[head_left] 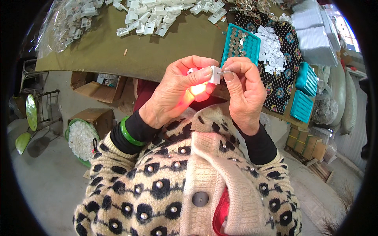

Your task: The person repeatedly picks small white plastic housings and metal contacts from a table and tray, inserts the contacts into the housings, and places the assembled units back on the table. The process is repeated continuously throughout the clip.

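Observation:
My left hand (167, 84) is closed round a small white plastic casing (215, 74), held up in front of my chest near the table's edge. A warm orange-red light (199, 89) glows beneath it, shining through the fingers. My right hand (247, 92) pinches a thin metal pin or wire (223, 72) between thumb and forefinger, its tip touching the casing's right side. Just beyond the right hand lies a teal tray (252, 49) with several round silvery discs (237, 39) in its pockets.
Similar white casings (151, 17) are heaped on the olive tabletop (106, 51), beside a clear bag of parts (71, 25). White flat pieces (271, 49) lie on patterned cloth (289, 67). Teal trays (302, 106) stand at right. A green basin (71, 151) of white pieces sits on the floor.

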Demonstrator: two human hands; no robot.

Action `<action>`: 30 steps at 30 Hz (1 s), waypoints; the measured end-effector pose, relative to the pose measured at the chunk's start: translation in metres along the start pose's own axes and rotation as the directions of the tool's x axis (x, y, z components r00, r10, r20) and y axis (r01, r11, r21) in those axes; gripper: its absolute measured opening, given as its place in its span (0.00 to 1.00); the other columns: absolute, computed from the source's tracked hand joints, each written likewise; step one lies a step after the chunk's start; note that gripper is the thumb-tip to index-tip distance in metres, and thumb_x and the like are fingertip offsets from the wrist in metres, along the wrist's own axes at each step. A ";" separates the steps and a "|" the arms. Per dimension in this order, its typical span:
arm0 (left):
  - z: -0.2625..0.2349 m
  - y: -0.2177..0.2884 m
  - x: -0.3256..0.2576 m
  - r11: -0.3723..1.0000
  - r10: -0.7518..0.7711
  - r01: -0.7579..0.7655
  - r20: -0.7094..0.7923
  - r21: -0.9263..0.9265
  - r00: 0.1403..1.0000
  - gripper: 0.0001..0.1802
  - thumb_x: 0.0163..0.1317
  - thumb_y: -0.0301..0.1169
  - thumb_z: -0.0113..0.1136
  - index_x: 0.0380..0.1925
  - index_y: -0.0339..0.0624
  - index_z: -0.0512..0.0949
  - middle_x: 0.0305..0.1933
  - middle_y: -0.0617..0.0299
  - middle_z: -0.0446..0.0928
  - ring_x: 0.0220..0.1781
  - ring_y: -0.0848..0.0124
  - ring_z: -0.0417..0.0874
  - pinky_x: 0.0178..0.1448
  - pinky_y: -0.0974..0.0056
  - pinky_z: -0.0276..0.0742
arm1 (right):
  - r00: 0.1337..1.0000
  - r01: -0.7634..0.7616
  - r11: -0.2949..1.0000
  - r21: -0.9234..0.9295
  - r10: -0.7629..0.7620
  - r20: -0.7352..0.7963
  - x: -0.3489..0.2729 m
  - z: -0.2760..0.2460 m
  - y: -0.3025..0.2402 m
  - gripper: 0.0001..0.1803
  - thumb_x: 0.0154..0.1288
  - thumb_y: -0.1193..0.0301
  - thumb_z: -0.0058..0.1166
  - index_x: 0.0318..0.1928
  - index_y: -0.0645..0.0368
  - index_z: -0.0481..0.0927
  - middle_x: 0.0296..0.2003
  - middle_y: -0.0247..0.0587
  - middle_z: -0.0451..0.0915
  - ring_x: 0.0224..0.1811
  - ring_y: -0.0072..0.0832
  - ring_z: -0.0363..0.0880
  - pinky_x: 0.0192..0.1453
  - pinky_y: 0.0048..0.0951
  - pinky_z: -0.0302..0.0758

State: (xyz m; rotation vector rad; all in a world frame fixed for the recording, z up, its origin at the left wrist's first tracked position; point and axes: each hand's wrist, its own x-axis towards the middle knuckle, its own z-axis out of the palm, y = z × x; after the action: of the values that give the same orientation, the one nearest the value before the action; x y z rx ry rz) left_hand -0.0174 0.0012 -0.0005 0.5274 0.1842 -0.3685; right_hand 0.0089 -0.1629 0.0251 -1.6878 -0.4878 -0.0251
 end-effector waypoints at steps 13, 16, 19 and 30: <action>0.002 0.002 -0.002 0.998 -0.059 0.059 0.007 -0.015 0.998 0.13 0.64 0.30 0.65 0.47 0.40 0.77 0.35 0.62 0.80 0.31 0.75 0.79 0.27 0.73 0.72 | 0.999 0.014 1.000 0.014 -0.013 -0.045 -0.005 0.003 0.001 0.03 0.69 0.79 0.54 0.39 0.64 0.73 0.39 0.36 0.73 0.35 0.19 0.70 0.40 0.20 0.70; 0.003 0.000 -0.002 0.998 -0.065 0.065 -0.011 0.000 0.998 0.10 0.65 0.29 0.64 0.45 0.39 0.78 0.35 0.62 0.80 0.30 0.76 0.78 0.28 0.73 0.73 | 0.995 0.085 0.990 -0.116 -0.090 -0.033 -0.005 0.001 0.004 0.04 0.67 0.80 0.56 0.38 0.63 0.74 0.36 0.38 0.73 0.34 0.24 0.72 0.39 0.22 0.71; 0.005 0.000 -0.001 0.997 -0.076 0.077 -0.027 0.018 0.997 0.09 0.65 0.28 0.64 0.43 0.39 0.79 0.34 0.62 0.80 0.28 0.77 0.78 0.28 0.74 0.73 | 0.994 0.090 0.984 -0.154 -0.098 -0.045 -0.005 -0.002 0.005 0.04 0.64 0.81 0.57 0.36 0.63 0.74 0.34 0.41 0.74 0.32 0.30 0.73 0.37 0.26 0.71; 0.022 -0.003 -0.002 0.992 -0.005 0.006 -0.011 0.125 1.000 0.06 0.65 0.26 0.63 0.40 0.39 0.78 0.36 0.59 0.81 0.29 0.74 0.82 0.29 0.72 0.73 | 0.963 0.268 0.923 -0.277 -0.267 0.042 -0.005 -0.019 0.000 0.07 0.60 0.85 0.55 0.37 0.64 0.75 0.35 0.46 0.76 0.34 0.39 0.78 0.38 0.31 0.76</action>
State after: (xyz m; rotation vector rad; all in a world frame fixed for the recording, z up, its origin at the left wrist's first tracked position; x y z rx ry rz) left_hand -0.0188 -0.0125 0.0175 0.6521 0.1736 -0.3844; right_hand 0.0092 -0.1821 0.0273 -1.8854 -0.7437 -0.3035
